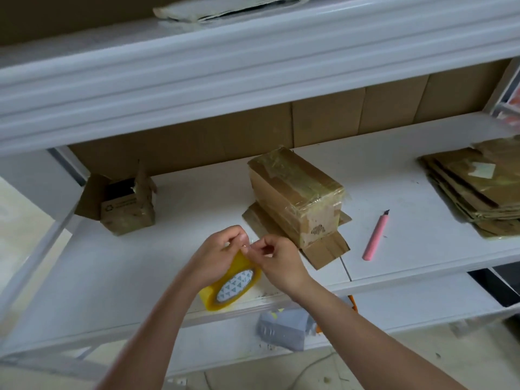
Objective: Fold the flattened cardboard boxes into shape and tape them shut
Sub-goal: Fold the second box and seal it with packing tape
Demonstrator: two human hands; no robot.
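A yellow roll of tape (230, 285) stands on edge near the front of the white shelf (140, 263). My left hand (216, 254) grips the top of the roll. My right hand (278, 260) pinches at the tape's loose end beside the left thumb. Behind the hands, a folded cardboard box (298, 192) wrapped in clear tape rests on a flat piece of cardboard (323, 249). A stack of flattened boxes (475, 184) lies at the right end of the shelf.
A pink utility knife (375, 237) lies right of the taped box. An open small cardboard box (123, 201) stands at the shelf's left back. A grey object (284, 327) sits on the lower shelf below the hands. An upper shelf overhangs.
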